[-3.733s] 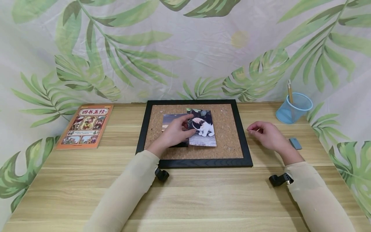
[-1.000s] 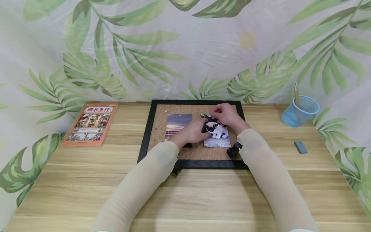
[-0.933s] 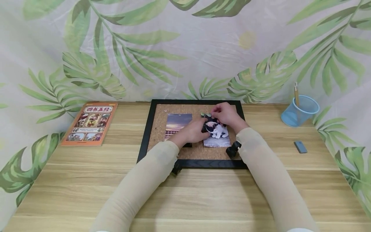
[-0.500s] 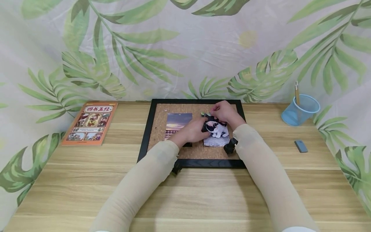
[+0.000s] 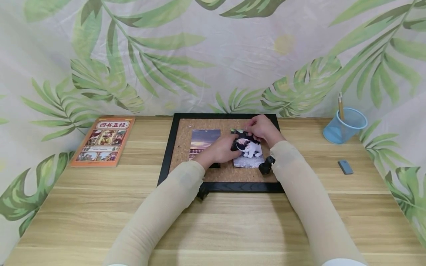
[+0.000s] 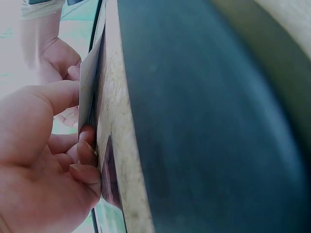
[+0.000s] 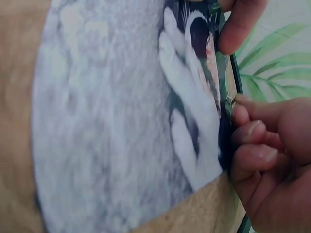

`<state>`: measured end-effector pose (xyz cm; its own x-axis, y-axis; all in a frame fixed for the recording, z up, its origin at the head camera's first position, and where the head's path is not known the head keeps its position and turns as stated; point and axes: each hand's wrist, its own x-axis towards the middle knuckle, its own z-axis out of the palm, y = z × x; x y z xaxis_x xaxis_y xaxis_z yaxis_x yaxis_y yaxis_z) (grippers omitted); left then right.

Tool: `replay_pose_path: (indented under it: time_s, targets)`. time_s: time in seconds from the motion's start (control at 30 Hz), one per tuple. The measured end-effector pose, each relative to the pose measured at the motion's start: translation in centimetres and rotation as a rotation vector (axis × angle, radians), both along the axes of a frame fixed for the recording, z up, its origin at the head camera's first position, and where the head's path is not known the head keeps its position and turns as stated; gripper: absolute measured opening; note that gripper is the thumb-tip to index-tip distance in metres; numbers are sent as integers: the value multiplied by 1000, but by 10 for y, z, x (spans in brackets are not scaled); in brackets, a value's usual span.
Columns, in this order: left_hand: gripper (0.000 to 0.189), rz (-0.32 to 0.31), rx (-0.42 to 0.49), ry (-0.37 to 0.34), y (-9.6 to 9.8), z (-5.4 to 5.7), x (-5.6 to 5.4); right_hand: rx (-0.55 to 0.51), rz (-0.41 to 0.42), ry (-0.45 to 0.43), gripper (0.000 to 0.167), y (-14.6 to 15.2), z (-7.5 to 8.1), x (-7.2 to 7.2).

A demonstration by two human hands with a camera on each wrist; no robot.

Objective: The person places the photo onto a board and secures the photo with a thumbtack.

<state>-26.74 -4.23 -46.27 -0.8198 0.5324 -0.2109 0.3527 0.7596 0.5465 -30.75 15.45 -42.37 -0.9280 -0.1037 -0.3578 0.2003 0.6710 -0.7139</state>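
A cat photo (image 5: 247,159) lies over the right half of a corkboard (image 5: 226,176) with a black frame. My left hand (image 5: 219,149) holds the cat photo by its left edge, which stands slightly off the cork in the left wrist view. At its top edge, my right hand (image 5: 263,129) pinches a small pin (image 7: 232,100), mostly hidden by the fingertips. Left of the cat photo is a sunset photo (image 5: 204,138), partly covered by my left hand, with a small dot at its top middle.
An orange book (image 5: 103,142) lies at the left of the wooden table (image 5: 233,221). To the right stand a blue mesh cup (image 5: 344,127) with a pencil (image 5: 341,107) in it, and a blue-grey eraser (image 5: 345,167). A leaf-patterned cloth (image 5: 213,55) hangs behind.
The cat photo has moved right, off the sunset photo, with my left hand. My right hand has come from beside the board to the cat photo's top edge. Over the last second both hands barely move.
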Motion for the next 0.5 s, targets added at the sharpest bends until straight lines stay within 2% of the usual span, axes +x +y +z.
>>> replay_pose_path:
  time_s: [0.2,0.5]
  targets:
    - [78,3,-9,-2,0,3,1,-30,19,-5,20,3,-2,0]
    - [75,7,12,9,2,-3,-1,6,3,-14,21,0,-2,-2]
